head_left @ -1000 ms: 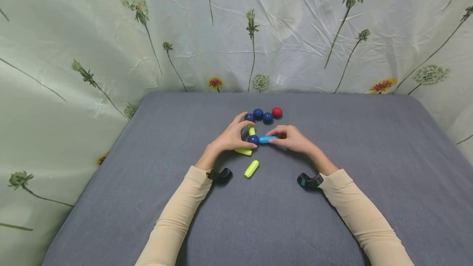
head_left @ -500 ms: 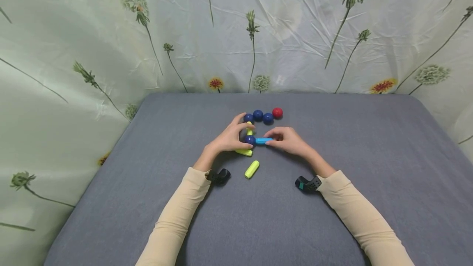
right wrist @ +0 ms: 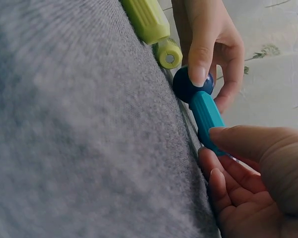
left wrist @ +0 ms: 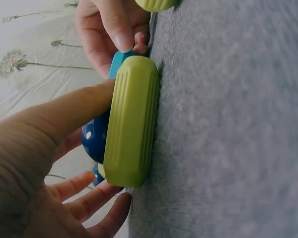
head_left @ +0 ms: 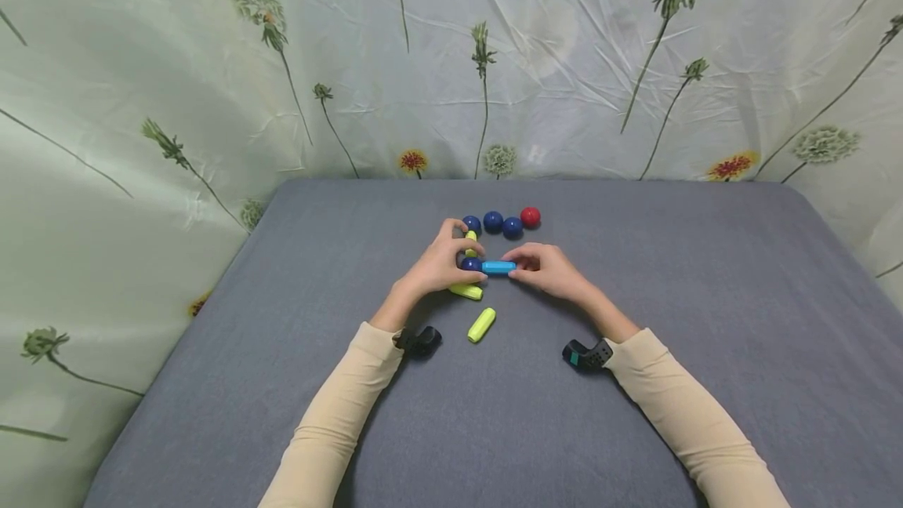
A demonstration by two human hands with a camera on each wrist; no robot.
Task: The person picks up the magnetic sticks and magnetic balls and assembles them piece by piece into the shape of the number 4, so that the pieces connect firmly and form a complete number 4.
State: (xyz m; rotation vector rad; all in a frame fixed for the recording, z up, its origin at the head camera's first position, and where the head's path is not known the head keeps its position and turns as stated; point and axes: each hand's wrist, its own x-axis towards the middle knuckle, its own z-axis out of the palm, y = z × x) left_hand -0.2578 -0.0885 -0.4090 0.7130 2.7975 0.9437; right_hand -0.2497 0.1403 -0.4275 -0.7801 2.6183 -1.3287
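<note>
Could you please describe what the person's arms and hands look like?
The left hand and right hand wear no gloves. The left sleeve and right sleeve are plain, long and light beige. A black left strap and black right strap show by the cuffs; the right one has small holes and a teal patch.

No legible text, brand, number or sign appears in the head view or in either wrist view. The teal patch (head_left: 574, 357) on the black right-wrist strap (head_left: 598, 353) is too small for any lettering to be made out. A pale mark (head_left: 536, 152) low on the flowered backdrop (head_left: 353, 45) is likewise unreadable.
</note>
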